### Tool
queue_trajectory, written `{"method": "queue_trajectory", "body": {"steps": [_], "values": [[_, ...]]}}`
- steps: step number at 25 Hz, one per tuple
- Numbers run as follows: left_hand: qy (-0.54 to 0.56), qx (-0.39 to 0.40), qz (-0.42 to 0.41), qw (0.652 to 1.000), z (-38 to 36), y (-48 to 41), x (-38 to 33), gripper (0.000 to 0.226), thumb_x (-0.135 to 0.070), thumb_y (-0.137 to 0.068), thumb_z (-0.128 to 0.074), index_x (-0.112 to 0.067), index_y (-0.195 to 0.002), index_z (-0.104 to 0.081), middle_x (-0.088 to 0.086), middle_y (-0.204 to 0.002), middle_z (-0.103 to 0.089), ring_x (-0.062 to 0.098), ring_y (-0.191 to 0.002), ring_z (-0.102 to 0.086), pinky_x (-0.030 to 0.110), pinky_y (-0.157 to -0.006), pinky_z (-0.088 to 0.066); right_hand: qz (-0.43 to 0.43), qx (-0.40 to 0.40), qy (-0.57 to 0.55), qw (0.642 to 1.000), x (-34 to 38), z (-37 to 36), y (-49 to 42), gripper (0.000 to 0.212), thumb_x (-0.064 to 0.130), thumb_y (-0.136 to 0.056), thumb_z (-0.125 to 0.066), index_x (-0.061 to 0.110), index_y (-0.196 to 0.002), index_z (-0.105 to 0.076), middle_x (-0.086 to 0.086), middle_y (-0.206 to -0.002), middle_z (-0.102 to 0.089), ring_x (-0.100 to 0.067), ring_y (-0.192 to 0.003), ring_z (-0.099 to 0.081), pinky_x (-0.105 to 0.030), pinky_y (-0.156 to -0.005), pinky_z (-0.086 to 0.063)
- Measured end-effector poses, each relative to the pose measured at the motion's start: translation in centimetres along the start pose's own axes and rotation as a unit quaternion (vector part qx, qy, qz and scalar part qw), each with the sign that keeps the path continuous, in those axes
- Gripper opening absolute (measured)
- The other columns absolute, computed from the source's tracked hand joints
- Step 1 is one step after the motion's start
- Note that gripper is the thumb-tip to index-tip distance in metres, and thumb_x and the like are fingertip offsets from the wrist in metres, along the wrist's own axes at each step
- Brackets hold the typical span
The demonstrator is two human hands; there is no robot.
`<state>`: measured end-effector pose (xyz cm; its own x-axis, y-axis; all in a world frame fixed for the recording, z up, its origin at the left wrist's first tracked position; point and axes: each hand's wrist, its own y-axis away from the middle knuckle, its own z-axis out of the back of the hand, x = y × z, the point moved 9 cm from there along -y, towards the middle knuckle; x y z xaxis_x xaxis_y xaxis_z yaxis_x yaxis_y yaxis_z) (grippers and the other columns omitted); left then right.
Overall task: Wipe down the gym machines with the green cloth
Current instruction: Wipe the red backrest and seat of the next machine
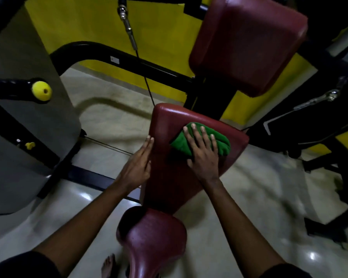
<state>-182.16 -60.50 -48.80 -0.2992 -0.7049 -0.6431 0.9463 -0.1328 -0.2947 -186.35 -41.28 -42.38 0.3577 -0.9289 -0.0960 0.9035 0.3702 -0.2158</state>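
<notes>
From the head camera, the right hand [203,153] lies flat on the green cloth [223,142], fingers straight and spread, palm pressing the cloth down on the dark red pad [169,123] of the gym machine. The cloth is bunched under the palm and shows past the fingertips and on both sides of the hand, near the far right corner of the pad. The left hand [138,164] is just beside the right one, fingers straight and together, laid against the left edge of the same pad and gripping nothing. Beyond both hands a second red cushion [247,43] stands higher on the black frame [109,55], with the yellow wall [159,27] behind it. Between the forearms, nearer the person, a narrow red seat [155,237] sticks out, and a bare foot [109,264] rests on the pale floor [239,207] beside it. Far out to the left of the left hand is a black handle with a yellow end cap [41,90]. A cable with a metal clip [126,21] hangs above the left hand.
</notes>
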Motion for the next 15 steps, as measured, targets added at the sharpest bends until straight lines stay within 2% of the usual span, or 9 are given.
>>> {"method": "queue_trajectory", "body": {"steps": [2,6,8,11,15], "values": [[-0.047,0.017,-0.042,0.998,0.3,-1.3,-2.5,0.085,-0.002,-0.081,-0.052,-0.005,-0.157,-0.014,0.009,-0.166,-0.01,0.024,-0.147,-0.03,0.035,-0.113,-0.031,-0.088,-0.012,-0.029,0.996,-3.4,0.1,2.1,0.12,0.019,-0.062,-0.079,0.031,-0.16,-0.012,0.004,-0.168,-0.009,-0.021,-0.155,-0.005,-0.047,-0.124,-0.009],[-0.134,0.088,-0.032,0.987,-1.4,-3.8,-4.9,0.097,-0.013,-0.08,-0.057,-0.012,-0.159,-0.001,0.003,-0.167,0.003,0.017,-0.153,-0.003,0.043,-0.122,-0.018,-0.201,-0.047,-0.111,0.972,-4.0,0.2,2.9,0.111,0.015,-0.067,-0.073,0.026,-0.16,-0.014,-0.002,-0.168,-0.009,-0.026,-0.155,-0.004,-0.053,-0.123,-0.01],[-0.171,0.12,-0.003,0.978,-2.4,-4.1,-4.3,0.102,-0.019,-0.079,-0.059,-0.015,-0.158,0.005,0.001,-0.166,0.01,0.015,-0.153,0.005,0.043,-0.123,-0.015,-0.2,-0.047,-0.129,0.97,-3.4,0.3,1.9,0.11,0.017,-0.07,-0.074,0.025,-0.161,-0.012,-0.004,-0.168,-0.008,-0.028,-0.155,-0.004,-0.053,-0.123,-0.009],[-0.213,0.128,0.007,0.969,-2.7,-4.0,-3.9,0.105,-0.025,-0.078,-0.061,-0.016,-0.158,0.006,0.0,-0.166,0.01,0.015,-0.153,0.005,0.044,-0.122,-0.011,-0.163,-0.051,-0.092,0.981,-4.7,0.1,2.5,0.116,0.018,-0.067,-0.077,0.026,-0.16,-0.009,-0.004,-0.168,-0.007,-0.026,-0.155,-0.004,-0.051,-0.123,-0.012],[-0.221,0.138,0.026,0.965,-2.6,-4.1,-4.3,0.102,-0.024,-0.081,-0.062,-0.017,-0.159,0.004,-0.001,-0.166,0.01,0.015,-0.153,0.004,0.044,-0.121,-0.004,-0.244,-0.076,-0.138,0.957,-6.4,-0.7,5.3,0.107,0.013,-0.072,-0.073,0.027,-0.16,-0.013,-0.003,-0.168,-0.007,-0.025,-0.155,0.0,-0.055,-0.123,-0.012]]}}
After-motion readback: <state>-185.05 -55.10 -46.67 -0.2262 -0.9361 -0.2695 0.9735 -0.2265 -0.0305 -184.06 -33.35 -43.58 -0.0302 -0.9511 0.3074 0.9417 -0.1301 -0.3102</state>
